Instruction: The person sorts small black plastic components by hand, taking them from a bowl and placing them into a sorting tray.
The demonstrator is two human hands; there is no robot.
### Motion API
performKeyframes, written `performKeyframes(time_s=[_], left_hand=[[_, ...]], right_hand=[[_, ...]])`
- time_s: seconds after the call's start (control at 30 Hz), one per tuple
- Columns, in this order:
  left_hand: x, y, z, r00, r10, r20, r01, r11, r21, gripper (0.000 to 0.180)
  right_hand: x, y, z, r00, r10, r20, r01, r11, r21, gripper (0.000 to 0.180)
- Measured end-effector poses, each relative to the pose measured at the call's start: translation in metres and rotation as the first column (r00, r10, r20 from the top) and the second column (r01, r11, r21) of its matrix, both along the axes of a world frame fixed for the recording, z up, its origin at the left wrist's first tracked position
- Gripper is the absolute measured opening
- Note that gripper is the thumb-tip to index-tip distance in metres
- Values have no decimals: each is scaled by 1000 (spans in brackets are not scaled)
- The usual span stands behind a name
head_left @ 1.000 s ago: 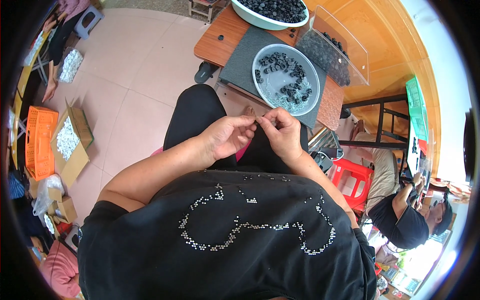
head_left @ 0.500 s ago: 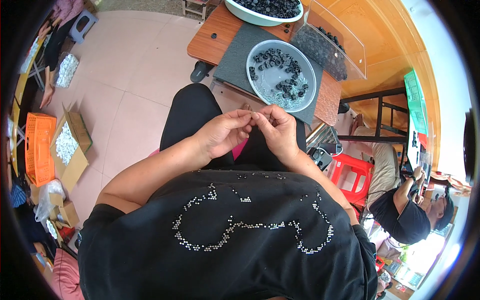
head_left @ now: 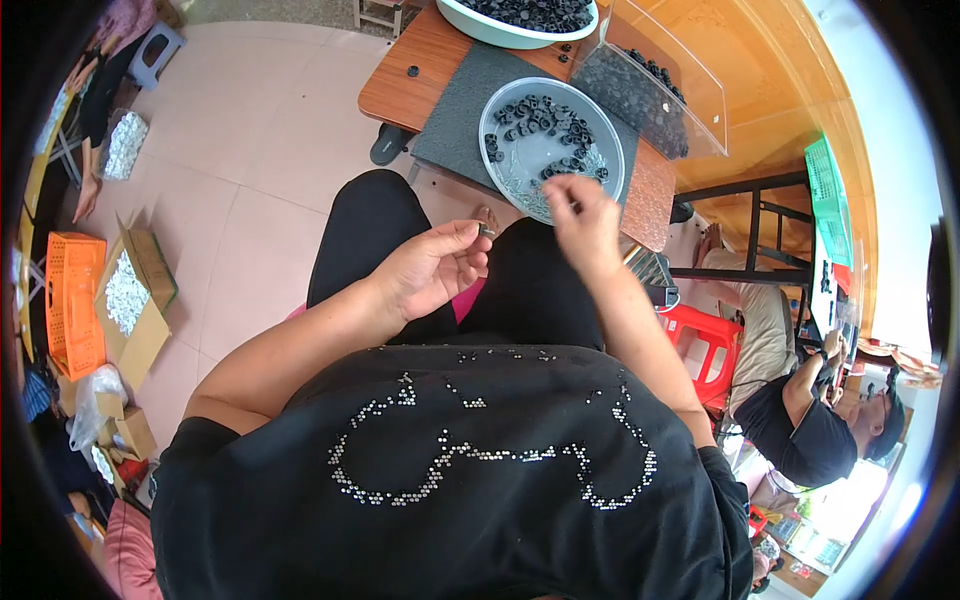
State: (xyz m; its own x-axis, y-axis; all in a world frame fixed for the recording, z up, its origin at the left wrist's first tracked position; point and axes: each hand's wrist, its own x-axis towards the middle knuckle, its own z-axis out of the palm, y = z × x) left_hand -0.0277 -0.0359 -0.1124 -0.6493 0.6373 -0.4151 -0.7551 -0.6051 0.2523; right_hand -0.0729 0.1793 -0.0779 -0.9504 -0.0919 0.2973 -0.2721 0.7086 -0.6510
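Observation:
My left hand (head_left: 432, 268) hovers over my lap and pinches a small dark part (head_left: 486, 231) between thumb and fingertips. My right hand (head_left: 580, 215) is stretched out over the near rim of a grey round tray (head_left: 497, 106), fingers pinched together; whether it holds a piece I cannot tell. Inside the tray lie several small black rings (head_left: 545, 113) and a pile of small silvery parts (head_left: 545, 192). The tray rests on a dark grey mat (head_left: 452, 125) on a low wooden table (head_left: 402, 75).
A white basin of black parts (head_left: 520, 15) and a clear plastic box (head_left: 660, 80) stand farther back on the table. At the left are an orange crate (head_left: 70, 300) and cardboard boxes of white pieces (head_left: 130, 295). A seated person (head_left: 810, 425) and a red stool (head_left: 705, 340) are at the right.
My right hand has left my left hand and moved forward to the grey tray. My left hand stays over my lap with the small part.

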Motion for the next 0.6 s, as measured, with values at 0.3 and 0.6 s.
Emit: performKeyframes(time_s=[0.3,0.6], left_hand=[[-7,-4,-11,995,47,89,-43,998,-44,14],[-12,-4,-10,997,12,72,-15,999,39,19]], right_hand=[[-41,39,-34,998,-52,-20,56,910,410,18],[-6,-4,-11,985,-29,170,56,986,-157,12]])
